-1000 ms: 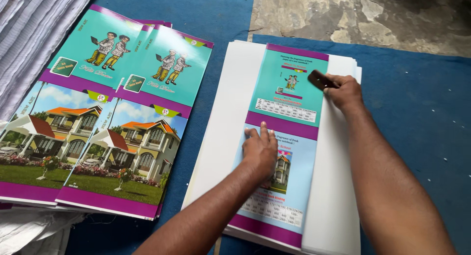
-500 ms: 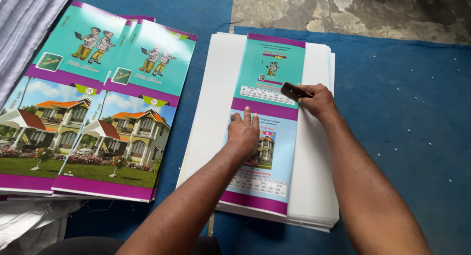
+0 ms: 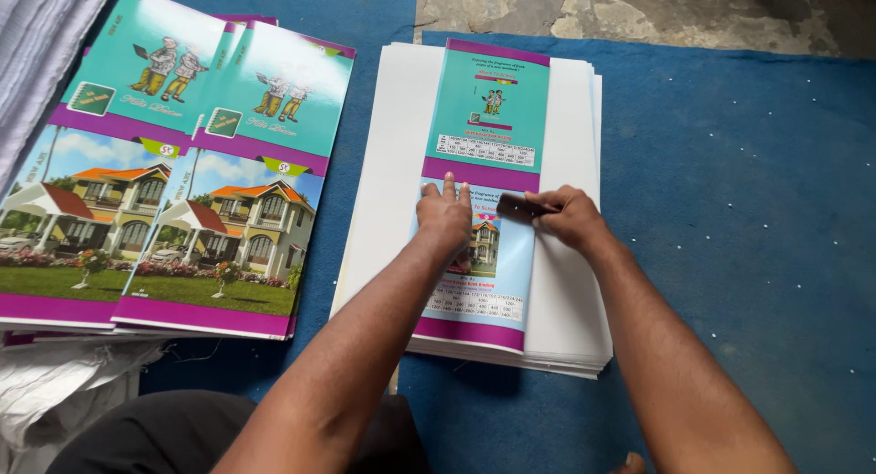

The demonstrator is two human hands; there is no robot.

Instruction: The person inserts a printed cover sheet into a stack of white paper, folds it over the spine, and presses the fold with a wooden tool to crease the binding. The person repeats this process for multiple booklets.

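A folded printed cover [image 3: 488,118], teal at the top and light blue with a house picture below, lies on a stack of white sheets [image 3: 388,173]. My left hand [image 3: 445,214] presses flat on the middle of the cover, fingers together. My right hand [image 3: 561,217] grips a small dark flat tool [image 3: 513,206] and holds it against the cover's right edge, just beside my left hand.
To the left lie stacks of printed covers [image 3: 182,164] with cartoon figures above and house pictures below. Everything rests on a blue mat [image 3: 730,209]. Bare concrete floor [image 3: 639,9] shows at the top. White cloth [image 3: 55,392] lies at the lower left.
My right hand has slid the dark tool down the cover's right edge from the teal upper half to the middle. My left hand stays pressed on the cover.
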